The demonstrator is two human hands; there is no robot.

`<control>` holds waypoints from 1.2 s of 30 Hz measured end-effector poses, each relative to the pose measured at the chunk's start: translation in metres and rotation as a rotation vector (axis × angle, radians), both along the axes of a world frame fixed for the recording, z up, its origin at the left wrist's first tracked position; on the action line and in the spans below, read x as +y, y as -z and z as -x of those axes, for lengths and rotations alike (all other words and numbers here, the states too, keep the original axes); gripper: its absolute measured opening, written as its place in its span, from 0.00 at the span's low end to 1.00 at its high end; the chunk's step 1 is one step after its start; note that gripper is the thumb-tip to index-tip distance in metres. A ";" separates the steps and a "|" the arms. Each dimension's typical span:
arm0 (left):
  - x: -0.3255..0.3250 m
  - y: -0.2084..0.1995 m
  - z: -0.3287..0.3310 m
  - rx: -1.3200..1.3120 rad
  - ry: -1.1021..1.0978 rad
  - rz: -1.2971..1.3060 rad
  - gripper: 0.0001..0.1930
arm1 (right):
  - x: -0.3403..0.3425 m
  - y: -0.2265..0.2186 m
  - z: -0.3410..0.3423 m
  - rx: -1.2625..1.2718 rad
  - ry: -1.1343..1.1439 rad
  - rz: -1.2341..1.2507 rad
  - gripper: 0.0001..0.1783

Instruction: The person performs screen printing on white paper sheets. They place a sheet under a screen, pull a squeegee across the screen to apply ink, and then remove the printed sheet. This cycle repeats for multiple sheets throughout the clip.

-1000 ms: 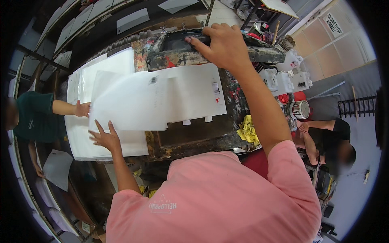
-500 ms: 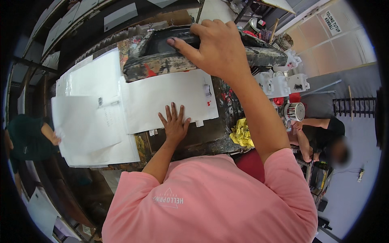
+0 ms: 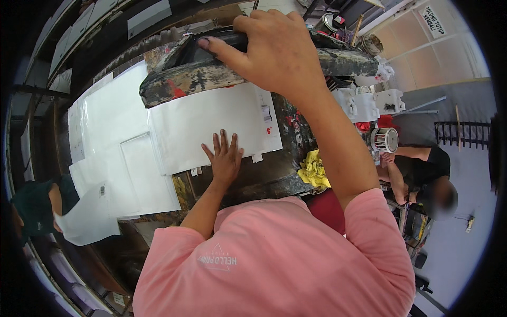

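Note:
My right hand (image 3: pixel 282 55) grips the near edge of a wooden screen-printing frame (image 3: pixel 193 82) smeared with black and red ink. The frame is raised at its near side, and dark ink shows in it behind my thumb. Beneath its edge lies a white sheet (image 3: pixel 206 119), its far part hidden by the frame. My left hand (image 3: pixel 226 161) rests flat on the sheet's near edge, fingers spread. To the left, beside this sheet, is a pile of white sheets (image 3: pixel 113 121).
A co-worker in dark green (image 3: pixel 39 206) holds a loose white sheet (image 3: pixel 92 211) at the left. By my right forearm lie a crumpled yellow cloth (image 3: pixel 314 170), a paint can (image 3: pixel 384 140) and white plastic containers (image 3: pixel 364 105). Another person (image 3: pixel 433 164) sits at the right.
The co-worker's sheet has moved off the pile, toward the lower left, and now bends. My right hand and the frame have shifted slightly up and left in view; my left hand stays on the sheet.

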State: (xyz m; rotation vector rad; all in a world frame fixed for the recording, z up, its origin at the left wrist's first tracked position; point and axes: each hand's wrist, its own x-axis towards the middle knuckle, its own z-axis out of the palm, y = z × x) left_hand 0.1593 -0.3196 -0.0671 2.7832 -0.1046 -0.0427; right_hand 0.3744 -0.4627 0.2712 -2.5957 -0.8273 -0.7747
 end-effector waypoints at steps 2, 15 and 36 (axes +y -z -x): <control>-0.004 -0.002 -0.002 -0.034 0.021 -0.047 0.31 | 0.000 -0.002 0.000 0.023 -0.007 -0.002 0.36; -0.003 0.006 0.005 0.006 0.076 0.007 0.35 | 0.005 -0.009 0.003 0.026 -0.004 0.000 0.36; 0.039 -0.157 0.015 0.029 -0.119 2.184 0.57 | -0.024 0.075 0.070 0.214 -0.126 0.165 0.33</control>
